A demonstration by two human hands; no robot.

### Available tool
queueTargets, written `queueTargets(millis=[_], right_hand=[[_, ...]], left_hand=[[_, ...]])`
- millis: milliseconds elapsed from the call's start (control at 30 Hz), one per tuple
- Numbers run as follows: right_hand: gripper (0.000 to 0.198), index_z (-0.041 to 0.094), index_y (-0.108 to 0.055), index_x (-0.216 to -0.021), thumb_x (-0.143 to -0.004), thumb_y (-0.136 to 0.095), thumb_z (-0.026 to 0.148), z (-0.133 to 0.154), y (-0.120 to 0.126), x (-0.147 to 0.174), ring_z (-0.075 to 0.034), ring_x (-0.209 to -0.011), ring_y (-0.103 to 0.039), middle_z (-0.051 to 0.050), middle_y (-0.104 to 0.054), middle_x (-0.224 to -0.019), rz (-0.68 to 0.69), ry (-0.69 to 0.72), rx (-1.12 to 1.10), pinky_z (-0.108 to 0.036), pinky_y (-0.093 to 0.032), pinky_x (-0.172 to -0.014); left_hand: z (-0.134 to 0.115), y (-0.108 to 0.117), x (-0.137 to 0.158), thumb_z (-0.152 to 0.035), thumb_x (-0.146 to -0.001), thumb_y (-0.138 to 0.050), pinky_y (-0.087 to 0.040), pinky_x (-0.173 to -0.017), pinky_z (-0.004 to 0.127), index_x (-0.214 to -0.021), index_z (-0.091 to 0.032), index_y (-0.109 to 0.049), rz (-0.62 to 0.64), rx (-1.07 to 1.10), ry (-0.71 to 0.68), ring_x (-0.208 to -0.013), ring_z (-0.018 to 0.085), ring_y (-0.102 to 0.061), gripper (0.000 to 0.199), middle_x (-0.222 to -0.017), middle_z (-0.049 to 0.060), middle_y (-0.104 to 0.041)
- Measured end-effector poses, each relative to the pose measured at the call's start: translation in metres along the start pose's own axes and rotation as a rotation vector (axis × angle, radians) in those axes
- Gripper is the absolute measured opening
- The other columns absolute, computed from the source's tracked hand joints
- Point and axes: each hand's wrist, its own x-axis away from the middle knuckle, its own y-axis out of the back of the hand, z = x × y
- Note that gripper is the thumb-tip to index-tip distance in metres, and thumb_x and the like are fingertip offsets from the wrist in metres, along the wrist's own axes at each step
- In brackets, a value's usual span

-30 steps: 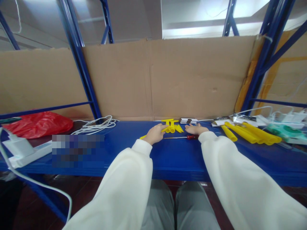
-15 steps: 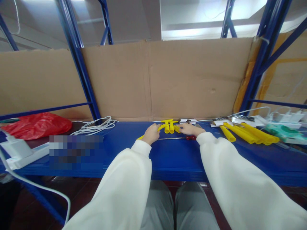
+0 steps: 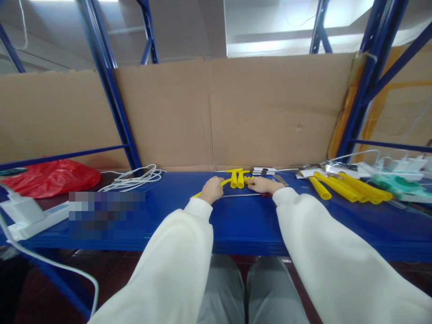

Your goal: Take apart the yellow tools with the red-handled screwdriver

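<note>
My left hand (image 3: 212,190) is closed around a yellow plastic handle (image 3: 196,195); one end shows below the wrist and a curved yellow part reaches past the fingertips. My right hand (image 3: 262,185) has its fingertips closed on a small yellow plastic piece (image 3: 249,178), mostly covered by the fingers. Two yellow T-shaped plastic handles (image 3: 236,179) lie side by side between my hands. Just in front of them rests a screwdriver, its thin metal shaft (image 3: 240,195) pointing left and its red handle (image 3: 267,195) partly under my right wrist.
Several yellow tubular handles (image 3: 351,189) lie to the right on the blue shelf (image 3: 249,225). Behind my right hand is a small stack of white-and-black pieces (image 3: 263,171). Coiled white cable (image 3: 135,178), a red plastic bag (image 3: 57,176) and a power strip (image 3: 37,222) lie left. Cardboard (image 3: 236,112) stands behind.
My right hand has moved slightly left and towards me, onto the small yellow piece, uncovering more of the stack behind it. My left hand has hardly moved.
</note>
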Motion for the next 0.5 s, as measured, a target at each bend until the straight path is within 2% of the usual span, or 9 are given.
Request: queueTargets(millis=[167, 300, 400, 500], right_hand=[[0.046, 0.026, -0.064, -0.136, -0.094, -0.049, 0.035, 0.000, 0.001, 0.000, -0.028, -0.123, -0.063, -0.008, -0.068, -0.134, -0.006, -0.041, -0.027, -0.039, -0.046, -0.107], [0.046, 0.026, -0.063, -0.137, -0.095, -0.048, 0.035, 0.005, 0.004, 0.001, -0.028, -0.125, -0.062, -0.007, -0.068, -0.135, -0.038, -0.050, -0.039, -0.039, -0.045, -0.109], [0.045, 0.022, -0.066, -0.135, -0.095, -0.047, 0.031, 0.008, 0.007, 0.004, -0.028, -0.127, -0.061, -0.008, -0.066, -0.137, -0.044, -0.054, -0.045, -0.038, -0.043, -0.111], [0.045, 0.022, -0.065, -0.136, -0.095, -0.048, 0.030, 0.008, 0.012, 0.008, -0.028, -0.130, -0.059, -0.007, -0.064, -0.139, -0.051, -0.067, -0.049, -0.037, -0.041, -0.113]], left_hand=[[-0.001, -0.002, -0.002, -0.004, -0.081, -0.056, -0.051, -0.101, 0.034, -0.119, -0.014, -0.072, 0.003, -0.054, 0.034, -0.114, 0.028, -0.067, 0.043, -0.116, 0.016, -0.073], [-0.008, 0.004, -0.005, -0.003, -0.085, -0.050, -0.051, -0.100, 0.033, -0.120, -0.009, -0.069, 0.073, -0.122, 0.104, -0.117, 0.027, -0.067, 0.041, -0.123, 0.020, -0.070], [-0.015, 0.015, -0.003, -0.013, -0.090, -0.052, -0.052, -0.099, 0.037, -0.124, -0.011, -0.067, 0.132, -0.149, 0.165, -0.120, 0.030, -0.066, 0.037, -0.127, 0.022, -0.068], [-0.018, 0.032, 0.002, -0.025, -0.087, -0.062, -0.053, -0.097, 0.039, -0.128, -0.016, -0.066, 0.211, -0.153, 0.236, -0.120, 0.032, -0.066, 0.042, -0.129, 0.020, -0.068]])
